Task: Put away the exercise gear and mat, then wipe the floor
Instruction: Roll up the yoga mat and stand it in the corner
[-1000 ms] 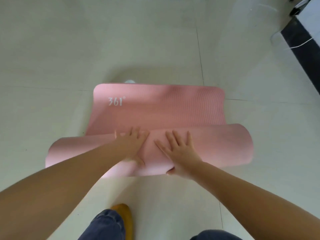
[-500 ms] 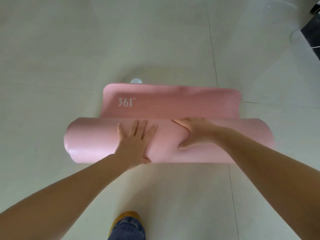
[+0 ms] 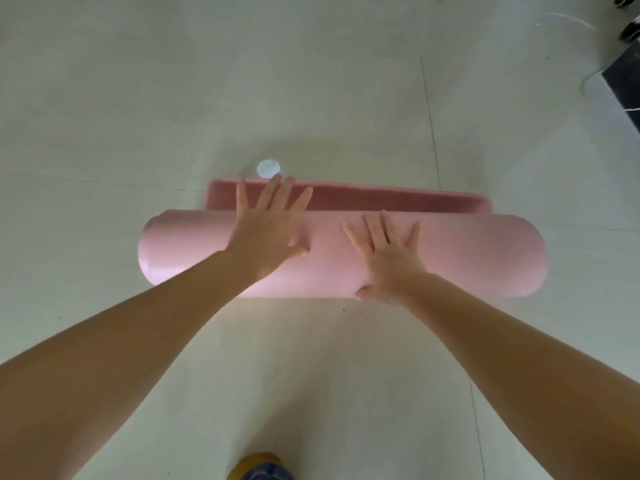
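A pink mat [image 3: 467, 251] lies across the middle of the frame on a pale tiled floor [image 3: 138, 98], almost fully rolled into a thick tube that runs from left to right. Only a narrow strip of its ribbed, unrolled end shows flat on the floor just beyond the roll, toward the upper middle of the frame.

The left hand [image 3: 268, 230] lies flat on the left half of the roll, its fingers straight and spread, their tips reaching past the top of the roll over the flat strip. The right hand [image 3: 389, 254] presses palm-down on the roll just right of centre, fingers straight and fanned apart, with the thumb tucked at the roll's near lower edge. Neither hand curls around the mat; both bare forearms reach in from the bottom corners.

A small round white disc [image 3: 268, 168] sits on the floor just past the far edge of the mat, near the left fingertips. At the upper right edge stand a dark object [image 3: 623, 74] and a thin white cable [image 3: 561, 20]. At the bottom centre a yellow shoe [image 3: 247, 467] shows. No container is in view.
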The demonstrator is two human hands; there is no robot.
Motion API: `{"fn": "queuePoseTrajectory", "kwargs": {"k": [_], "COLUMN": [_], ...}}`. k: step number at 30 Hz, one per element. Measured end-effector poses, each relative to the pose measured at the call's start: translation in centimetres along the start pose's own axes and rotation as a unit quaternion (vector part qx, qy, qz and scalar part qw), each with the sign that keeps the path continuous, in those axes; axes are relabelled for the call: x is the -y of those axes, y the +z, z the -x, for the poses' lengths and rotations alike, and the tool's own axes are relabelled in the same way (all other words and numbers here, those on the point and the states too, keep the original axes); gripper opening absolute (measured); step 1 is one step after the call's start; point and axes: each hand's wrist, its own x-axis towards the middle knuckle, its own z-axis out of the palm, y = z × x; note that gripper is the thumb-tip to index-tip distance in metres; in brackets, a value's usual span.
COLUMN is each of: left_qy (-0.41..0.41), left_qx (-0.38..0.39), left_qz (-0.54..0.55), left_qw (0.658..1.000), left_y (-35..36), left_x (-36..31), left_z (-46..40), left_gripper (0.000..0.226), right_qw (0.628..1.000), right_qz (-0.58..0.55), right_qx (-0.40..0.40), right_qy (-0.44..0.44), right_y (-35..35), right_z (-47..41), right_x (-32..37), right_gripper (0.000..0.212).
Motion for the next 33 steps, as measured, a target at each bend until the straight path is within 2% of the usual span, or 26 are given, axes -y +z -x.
{"fn": "queuePoseTrajectory", "kwargs": {"k": [1, 2, 3, 4, 6, 9, 11, 13, 15, 17, 18, 20, 21, 24, 26, 27, 29, 32, 33], "left_qy": [-0.003, 0.005, 0.023, 0.031, 0.014, -0.021, -0.021, -0.007, -0.003, -0.078, -0.166, -0.354, -0.401, -0.461, -0.542, -0.566, -0.545, -0.512, -0.514], "left_qx": [-0.07, -0.102, -0.073, -0.011, 0.067, 0.141, 0.173, 0.188, 0.144, 0.023, -0.04, -0.1, -0.1, -0.075, -0.056, -0.031, 0.025, 0.091, 0.09], "left_qz": [0.006, 0.009, 0.008, 0.007, 0.011, 0.05, 0.095, 0.146, 0.208, 0.262, 0.295, 0.381, 0.415, 0.445, 0.434, 0.446, 0.526, 0.604, 0.615], "left_qw": [0.998, 0.995, 0.997, 0.999, 0.998, 0.989, 0.98, 0.971, 0.967, 0.962, 0.94, 0.848, 0.81, 0.764, 0.718, 0.693, 0.652, 0.603, 0.591], "left_y": [0.8, 2.2, 3.5, 4.5, 5.6, 5.4, 4.5, 3.9, 3.7, 4.5, 5.5, 7.8, 8.7, 9.2, 8.8, 8.8, 9.9, 9.1, 7.8], "left_x": [0.2, 0.5, 0.8, 1.0, 1.0, 1.1, 2.4, 4.4, 6.3, 7.4, 7.9, 9.4, 10.1, 10.9, 11.6, 12.1, 13.9, 14.7, 14.0], "left_z": [1.7, 3.2, 4.4, 5.1, 4.9, 1.6, -1.4, -3.9, -4.5, -3.2, -2.0, 0.1, 0.7, 0.4, -0.4, -0.5, 0.4, 3.4, 4.3], "left_gripper": [0.093, 0.095, 0.106, 0.12, 0.136, 0.126, 0.119, 0.115, 0.107, 0.1, 0.099, 0.104, 0.108, 0.113, 0.112, 0.109, 0.098, 0.114, 0.111], "right_qw": [1.0, 1.0, 0.999, 0.998, 0.997, 0.997, 0.996, 0.993, 0.996, 0.998, 0.999, 0.999, 0.999, 0.999, 0.999, 0.999, 0.999, 0.995, 0.99], "right_qz": [-0.003, -0.011, -0.021, -0.031, -0.044, -0.064, -0.059, -0.034, -0.032, -0.034, -0.035, -0.045, -0.047, -0.046, -0.048, -0.046, -0.051, -0.104, -0.142], "right_qx": [0.008, 0.018, 0.033, 0.048, 0.059, 0.021, -0.053, -0.107, -0.08, -0.044, -0.035, -0.024, -0.021, -0.011, -0.019, -0.018, -0.007, -0.007, -0.009], "right_qy": [0.002, -0.001, -0.008, -0.016, -0.026, -0.029, -0.037, -0.042, -0.03, -0.008, -0.004, -0.006, -0.006, -0.004, 0.001, -0.001, -0.008, -0.001, 0.01], "right_y": [-0.7, -1.4, -1.9, -2.4, -3.0, -3.5, -3.5, -2.6, -1.5, -1.2, -1.4, -2.4, -2.8, -3.3, -2.9, -2.7, -2.5, -2.8, -3.2], "right_z": [-1.2, -2.3, -3.1, -3.7, -4.6, -5.3, -5.1, -4.6, -4.5, -5.3, -5.9, -7.1, -7.5, -7.5, -7.1, -6.9, -6.4, -5.1, -4.0], "right_x": [-0.5, -1.0, -1.5, -2.0, -2.6, -3.1, -2.6, -1.3, -0.1, 0.2, 0.0, -0.6, -0.8, -0.5, -0.4, -0.4, -0.3, 0.0, 0.4], "right_gripper": [0.118, 0.12, 0.12, 0.12, 0.12, 0.104, 0.08, 0.072, 0.085, 0.101, 0.104, 0.103, 0.103, 0.1, 0.099, 0.099, 0.099, 0.092, 0.087]}}
